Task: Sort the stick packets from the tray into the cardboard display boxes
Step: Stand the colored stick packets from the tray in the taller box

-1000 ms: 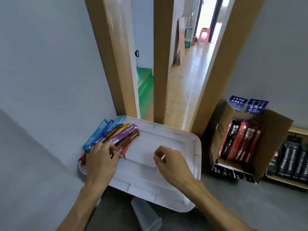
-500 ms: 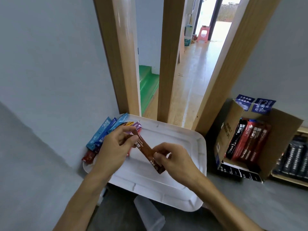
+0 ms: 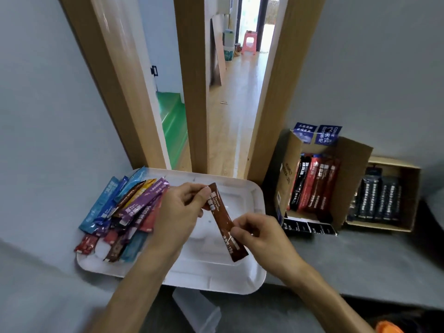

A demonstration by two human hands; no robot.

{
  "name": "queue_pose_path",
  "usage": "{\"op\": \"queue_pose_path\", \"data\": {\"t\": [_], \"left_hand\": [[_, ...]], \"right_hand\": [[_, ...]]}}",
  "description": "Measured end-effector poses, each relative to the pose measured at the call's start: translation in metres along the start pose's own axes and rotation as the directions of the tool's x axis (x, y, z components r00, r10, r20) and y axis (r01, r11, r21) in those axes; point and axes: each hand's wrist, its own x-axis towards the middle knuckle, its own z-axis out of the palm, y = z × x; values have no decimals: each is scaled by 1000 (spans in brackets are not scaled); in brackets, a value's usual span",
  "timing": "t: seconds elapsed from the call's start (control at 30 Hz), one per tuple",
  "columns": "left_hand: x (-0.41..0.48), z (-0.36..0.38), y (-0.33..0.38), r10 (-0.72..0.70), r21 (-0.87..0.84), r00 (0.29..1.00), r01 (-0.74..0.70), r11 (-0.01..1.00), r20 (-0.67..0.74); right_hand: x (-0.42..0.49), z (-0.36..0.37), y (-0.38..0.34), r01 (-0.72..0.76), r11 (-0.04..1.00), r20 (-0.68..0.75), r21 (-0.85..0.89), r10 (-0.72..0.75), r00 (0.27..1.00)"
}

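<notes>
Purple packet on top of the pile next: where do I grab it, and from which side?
Probably pinch the purple packet at its far end, across the flat faces, coming from the bare middle of the tray, on the right. It lies slanted on top of the pile. The far end pokes out clear, while the near end is bedded among the others.

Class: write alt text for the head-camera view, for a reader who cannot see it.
Both hands hold one brown packet above a white tray, left hand at its top end, right hand lower down. Coloured packets are piled on the tray's left side; two cardboard boxes holding packets stand to the right.
</notes>
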Motion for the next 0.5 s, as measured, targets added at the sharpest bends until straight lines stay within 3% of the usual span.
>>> {"op": "queue_pose_path", "data": {"t": [0.17, 0.3, 0.37, 0.43, 0.5], "left_hand": [[-27, 53, 2, -19, 158, 979, -14, 987, 204], [-34, 96, 10, 27, 183, 970, -73, 980, 241], [-32, 120, 17, 56, 222, 963, -117, 968, 265], [-28, 145, 23, 76, 259, 952, -156, 953, 295], [-22, 169, 25, 98, 303, 942, -200, 932, 322]], "right_hand": [[-25, -32, 11, 25, 997, -130, 78, -15, 991], [-45, -65, 30, 27, 990, -244, 142, 9, 970], [-51, -84, 44, 35, 996, -403, 87, 3, 915], [-54, -104, 58, 26, 999, -578, -30, -39, 815], [-53, -121, 74, -2, 994, -671, -112, -74, 738]]}}
